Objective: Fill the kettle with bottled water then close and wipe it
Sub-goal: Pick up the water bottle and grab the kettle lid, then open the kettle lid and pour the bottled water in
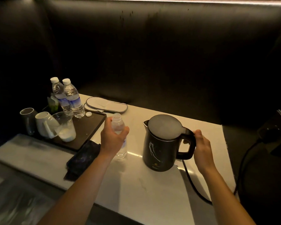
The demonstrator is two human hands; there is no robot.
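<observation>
A black electric kettle (159, 148) stands on the white counter (152, 189), its pale lid (165, 126) down. My right hand (202, 150) rests against the back of the kettle's handle, fingers loosely curled. My left hand (113, 137) grips an uncapped clear water bottle (118, 125), upright, its base near the counter left of the kettle. The bottle looks nearly empty. Its white cap (89, 114) lies on the dark tray. A dark cloth (83, 157) lies by my left forearm.
The dark tray (91, 127) at the left holds two sealed water bottles (68, 96), a clear plastic cup (65, 127), a white mug (44, 123) and a dark mug (28, 119). White slippers (105, 105) lie behind. The kettle's black cord (193, 184) runs to the right.
</observation>
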